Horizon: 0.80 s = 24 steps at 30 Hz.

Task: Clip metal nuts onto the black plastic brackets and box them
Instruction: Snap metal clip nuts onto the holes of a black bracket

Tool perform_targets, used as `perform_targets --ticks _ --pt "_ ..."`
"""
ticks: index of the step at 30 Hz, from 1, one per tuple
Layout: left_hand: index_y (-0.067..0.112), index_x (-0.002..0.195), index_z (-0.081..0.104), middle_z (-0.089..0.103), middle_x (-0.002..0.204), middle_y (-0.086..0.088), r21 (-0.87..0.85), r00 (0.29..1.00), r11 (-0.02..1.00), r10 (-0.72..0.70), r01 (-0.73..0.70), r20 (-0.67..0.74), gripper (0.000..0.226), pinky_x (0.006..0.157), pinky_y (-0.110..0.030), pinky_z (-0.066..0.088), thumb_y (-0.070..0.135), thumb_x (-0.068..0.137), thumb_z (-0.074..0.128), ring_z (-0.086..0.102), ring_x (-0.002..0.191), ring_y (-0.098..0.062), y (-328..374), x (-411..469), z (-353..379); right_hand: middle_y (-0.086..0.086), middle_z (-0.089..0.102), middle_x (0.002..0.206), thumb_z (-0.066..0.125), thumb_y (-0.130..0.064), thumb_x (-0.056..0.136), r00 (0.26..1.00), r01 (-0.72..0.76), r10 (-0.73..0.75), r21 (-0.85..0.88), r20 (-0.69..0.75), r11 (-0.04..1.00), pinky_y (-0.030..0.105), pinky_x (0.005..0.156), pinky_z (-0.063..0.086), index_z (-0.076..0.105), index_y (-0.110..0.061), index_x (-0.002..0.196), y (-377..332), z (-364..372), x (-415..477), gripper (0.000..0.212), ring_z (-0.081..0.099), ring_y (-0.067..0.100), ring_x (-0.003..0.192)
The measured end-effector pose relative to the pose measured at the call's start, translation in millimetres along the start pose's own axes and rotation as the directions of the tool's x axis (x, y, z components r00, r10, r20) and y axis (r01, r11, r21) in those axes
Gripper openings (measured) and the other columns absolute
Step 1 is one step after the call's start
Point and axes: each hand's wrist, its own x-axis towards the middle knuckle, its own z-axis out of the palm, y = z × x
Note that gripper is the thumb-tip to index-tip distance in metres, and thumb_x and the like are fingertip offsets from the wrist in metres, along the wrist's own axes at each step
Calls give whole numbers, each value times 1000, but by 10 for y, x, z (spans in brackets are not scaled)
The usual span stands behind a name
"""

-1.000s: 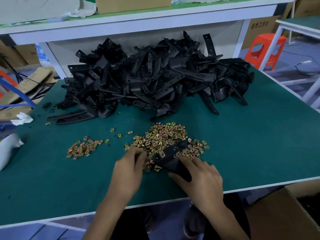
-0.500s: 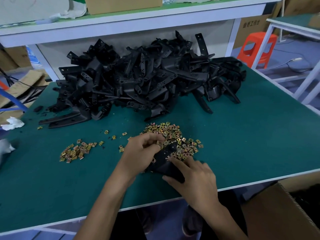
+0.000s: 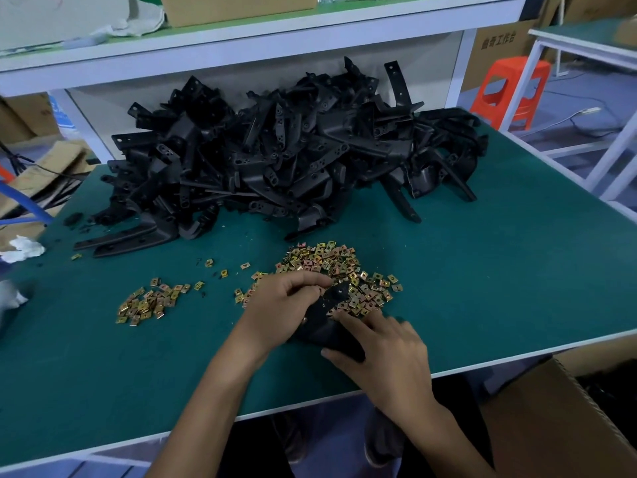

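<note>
One black plastic bracket (image 3: 322, 317) lies on the green table between my hands, at the near edge of a heap of brass-coloured metal nuts (image 3: 331, 267). My right hand (image 3: 382, 353) grips the bracket's near end, thumb under it and fingers on top. My left hand (image 3: 279, 305) curls its fingertips at the bracket's far end, pinching something small that is hidden by the fingers. A second, smaller heap of nuts (image 3: 151, 301) lies to the left. A large pile of black brackets (image 3: 275, 160) fills the back of the table.
An open cardboard box (image 3: 558, 419) stands below the table's front right corner. A white shelf (image 3: 241, 39) hangs over the back. White rags (image 3: 24, 248) lie at the left edge. An orange stool (image 3: 510, 88) stands off to the right.
My left hand has moved from the nut heap up to the bracket's far end with its fingertips pinched. My right hand has kept its hold on the bracket.
</note>
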Motion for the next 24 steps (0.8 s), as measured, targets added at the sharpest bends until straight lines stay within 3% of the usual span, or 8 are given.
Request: perform_targets --ticks 5,9,12,15,17,21,24 --pt "35 96 79 74 93 23 194 991 976 82 -101 101 29 80 -12 51 10 93 63 66 93 7 36 44 -129 -9 62 79 65 -71 77 1000 16 -16 -3 1 1000 34 64 49 73 -37 119 1 13 10 54 61 18 70" --pt "33 109 73 72 80 9 287 961 939 118 -190 249 30 62 -13 46 10 93 64 59 66 2 127 115 -257 -10 62 78 59 -71 79 999 31 -31 8 -11 999 35 62 50 72 -36 121 3 15 17 56 61 18 69" --pt "35 116 65 72 81 9 355 929 908 87 -222 359 34 63 -13 45 12 91 66 61 66 2 231 205 -323 -11 63 80 57 -72 81 999 42 -42 4 7 999 35 61 50 71 -37 122 6 18 28 56 62 18 70" --pt "34 120 62 74 80 8 402 890 891 5 -211 456 39 67 -23 49 11 89 68 64 68 -2 302 268 -276 -12 65 82 58 -71 81 998 57 -57 -2 27 998 35 62 50 70 -37 122 20 16 39 55 63 18 72" --pt "33 119 62 74 79 6 412 881 890 -26 -195 473 40 68 -25 52 9 87 68 65 71 -4 323 271 -247 -12 66 83 60 -71 80 998 57 -57 -8 31 998 34 62 50 71 -36 121 23 14 46 55 64 18 72" --pt "31 116 65 75 85 1 345 885 927 -32 -147 464 32 64 -11 46 12 90 69 66 73 0 300 234 -303 -13 65 84 57 -73 80 998 43 -42 -20 53 999 34 62 49 71 -38 121 19 36 50 56 64 17 74" --pt "34 111 67 75 85 5 347 914 926 -7 -147 406 23 63 -14 49 19 93 70 66 70 -7 217 217 -318 -10 67 85 60 -74 79 997 17 -15 -19 79 1000 34 64 51 72 -38 120 -4 -14 64 55 66 19 76"
